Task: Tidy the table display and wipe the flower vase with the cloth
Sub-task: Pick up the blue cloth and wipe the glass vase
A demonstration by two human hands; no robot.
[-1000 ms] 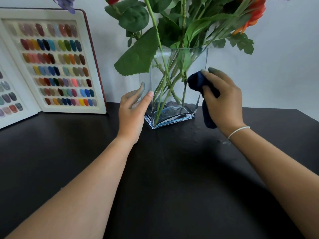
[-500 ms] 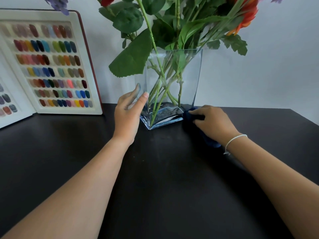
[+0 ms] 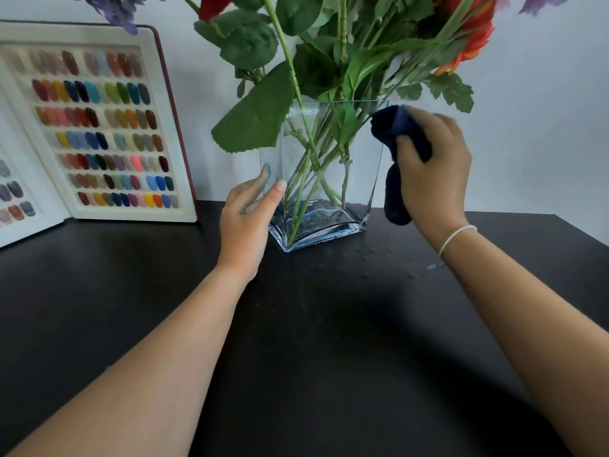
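A clear square glass vase (image 3: 359,192) with green stems and leaves stands on the black table (image 3: 296,341) near the wall. My left hand (image 3: 247,222) rests flat against the vase's lower left side, fingers apart, steadying it. My right hand (image 3: 435,173) grips a dark blue cloth (image 3: 395,196) and presses it against the vase's upper right edge; the cloth's tail hangs down beside the glass.
An open white display book of coloured nail samples (image 3: 99,127) leans on the wall at the left. Small water drops (image 3: 372,255) lie on the table right of the vase. Large leaves and orange flowers (image 3: 468,37) overhang the vase.
My right hand with the cloth went down to the vase's base half a second ago and is now back up at the upper right edge. The left hand stays on the vase.
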